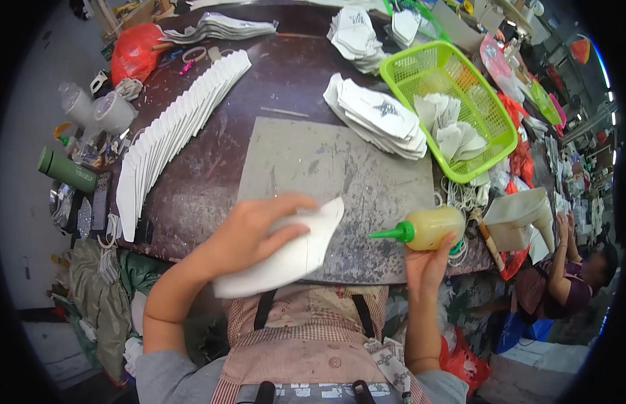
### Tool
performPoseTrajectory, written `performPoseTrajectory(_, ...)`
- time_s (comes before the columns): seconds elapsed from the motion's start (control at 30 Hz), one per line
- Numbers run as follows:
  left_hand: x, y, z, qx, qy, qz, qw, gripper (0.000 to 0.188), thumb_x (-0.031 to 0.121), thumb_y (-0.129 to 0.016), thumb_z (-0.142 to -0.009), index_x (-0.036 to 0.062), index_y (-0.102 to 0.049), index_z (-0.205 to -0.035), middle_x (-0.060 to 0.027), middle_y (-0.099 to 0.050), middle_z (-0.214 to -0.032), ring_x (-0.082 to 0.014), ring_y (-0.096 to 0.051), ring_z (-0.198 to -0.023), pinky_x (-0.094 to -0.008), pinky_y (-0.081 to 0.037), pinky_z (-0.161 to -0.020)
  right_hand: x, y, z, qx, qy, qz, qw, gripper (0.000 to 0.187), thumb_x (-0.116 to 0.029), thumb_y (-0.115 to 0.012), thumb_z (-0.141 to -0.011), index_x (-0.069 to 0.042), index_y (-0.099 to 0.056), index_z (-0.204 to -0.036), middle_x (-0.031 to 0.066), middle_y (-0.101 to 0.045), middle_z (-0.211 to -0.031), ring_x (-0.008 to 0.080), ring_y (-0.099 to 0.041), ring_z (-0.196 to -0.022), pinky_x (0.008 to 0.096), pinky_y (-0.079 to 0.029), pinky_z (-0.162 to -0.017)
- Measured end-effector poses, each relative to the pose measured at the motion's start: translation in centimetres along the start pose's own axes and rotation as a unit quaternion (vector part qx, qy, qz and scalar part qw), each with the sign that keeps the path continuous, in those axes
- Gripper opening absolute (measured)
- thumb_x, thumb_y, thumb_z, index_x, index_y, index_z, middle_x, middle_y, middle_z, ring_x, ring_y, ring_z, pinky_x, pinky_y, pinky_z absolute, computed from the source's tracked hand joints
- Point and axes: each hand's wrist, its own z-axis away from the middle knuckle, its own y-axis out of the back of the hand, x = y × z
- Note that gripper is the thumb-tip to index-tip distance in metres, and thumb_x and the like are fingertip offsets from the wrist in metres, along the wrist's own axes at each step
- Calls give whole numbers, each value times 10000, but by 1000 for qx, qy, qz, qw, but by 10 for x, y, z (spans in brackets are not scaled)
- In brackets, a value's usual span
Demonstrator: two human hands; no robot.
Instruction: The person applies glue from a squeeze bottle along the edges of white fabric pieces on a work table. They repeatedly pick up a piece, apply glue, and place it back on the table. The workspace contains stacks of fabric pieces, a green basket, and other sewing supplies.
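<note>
At the table's near edge my left hand (pixel 255 232) grips a white cut piece (pixel 292 259), flat and curved at its edges. Thumb and fingers lie across its upper side; what is under it is hidden. To the right, my right hand (pixel 429 259) is closed around a squeeze bottle (pixel 437 227) of pale yellow liquid. The bottle lies nearly level, its green nozzle pointing left toward the white piece but apart from it. Beneath both hands is a worn grey board (pixel 313 168) on the dark table.
A fanned row of white pieces (pixel 181 131) runs along the left. Stacked white pieces with a dark star (pixel 377 118) lie beside a green basket (pixel 468 172) holding more pieces. A green flask (pixel 67 170) is at far left. Another person (pixel 562 283) works at right.
</note>
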Motion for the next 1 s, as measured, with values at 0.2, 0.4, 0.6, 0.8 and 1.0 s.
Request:
performPoseTrajectory(0.2, -53, -34, 31, -80, -17, -95, 992, 285, 189, -754, -804, 136, -720, -1082, -48, -568, -879, -220, -592, -772, -339, -494, -677, 13, -23, -15, -58, 14, 219, 974, 441, -290, -613, -976, -6, -476, -1284, 122, -597, -1191, 241, -632, -1064, 402, -551, -888)
performPoseTrajectory(0.4, -67, -41, 30, -53, -53, -113, 991, 270, 263, -738, -809, 152, -726, -1055, -41, -553, -902, -217, -591, -802, -341, -490, -678, 32, -28, -25, -32, -25, 258, 965, 380, -264, -707, -921, 16, -570, -1138, 74, -645, -1011, 144, -641, -863, 276, -524, -710)
performPoseTrajectory(0.6, -68, -41, 31, -45, -71, -126, 988, 287, 264, -740, -802, 141, -727, -1062, -34, -540, -887, -204, -576, -786, -339, -482, -665, 34, -31, -25, -13, -16, 294, 956, 386, -289, -726, -905, -6, -579, -1124, 42, -636, -965, 97, -594, -790, 218, -452, -653)
performPoseTrajectory(0.8, -69, -42, 33, -29, -69, -128, 989, 313, 237, -772, -766, 157, -736, -1067, -18, -556, -888, -188, -576, -782, -327, -476, -660, 31, -35, -14, -12, -12, 301, 953, 448, -323, -740, -889, 6, -577, -1145, 45, -633, -987, 124, -610, -881, 255, -496, -761)
performPoseTrajectory(1.0, -68, -42, 33, -35, -75, -132, 988, 282, 245, -743, -797, 128, -727, -1053, -34, -538, -891, -205, -570, -791, -341, -475, -676, 36, -17, 35, -37, 19, 407, 912, 545, -412, -752, -861, 19, -573, -1143, 57, -627, -1029, 139, -597, -921, 301, -489, -833)
